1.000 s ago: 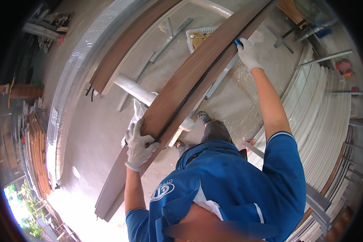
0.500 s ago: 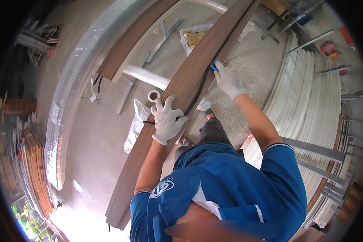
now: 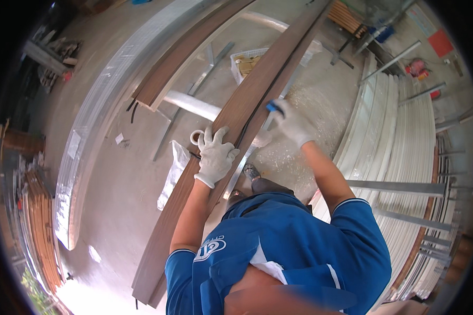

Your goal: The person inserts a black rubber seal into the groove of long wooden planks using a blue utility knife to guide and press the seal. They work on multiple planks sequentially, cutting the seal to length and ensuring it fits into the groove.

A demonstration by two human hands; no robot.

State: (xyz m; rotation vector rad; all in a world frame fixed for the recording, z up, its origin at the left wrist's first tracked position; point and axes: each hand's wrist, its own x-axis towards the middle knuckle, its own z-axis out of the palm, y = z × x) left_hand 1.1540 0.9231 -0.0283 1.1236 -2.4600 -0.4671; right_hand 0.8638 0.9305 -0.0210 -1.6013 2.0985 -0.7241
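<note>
A long brown wood-grain plank (image 3: pixel 236 100) runs diagonally from far right to near left. Along its groove lies a black rubber-like strip (image 3: pixel 253 114). My left hand (image 3: pixel 215 157), in a white glove, presses on the plank with fingers apart, over the strip; a short black end pokes out beside it. Gloved too, my right hand (image 3: pixel 295 124) is closed on a small blue tool (image 3: pixel 273 106), its exact kind unclear, at the plank's right edge. Whether the tool touches the strip I cannot tell.
A roll of tape (image 3: pixel 196 137) and a clear plastic bag (image 3: pixel 174 170) are left of the plank. Beyond stand a white basket (image 3: pixel 235 65) and a wrapped crossbar (image 3: pixel 194 106). Plastic-wrapped lengths (image 3: pixel 97 110) lie left; white profiles (image 3: pixel 399 121) are racked right.
My right hand with the blue tool has come back toward me along the plank and slightly left. My left hand stays on the plank, its fingers a little closer together.
</note>
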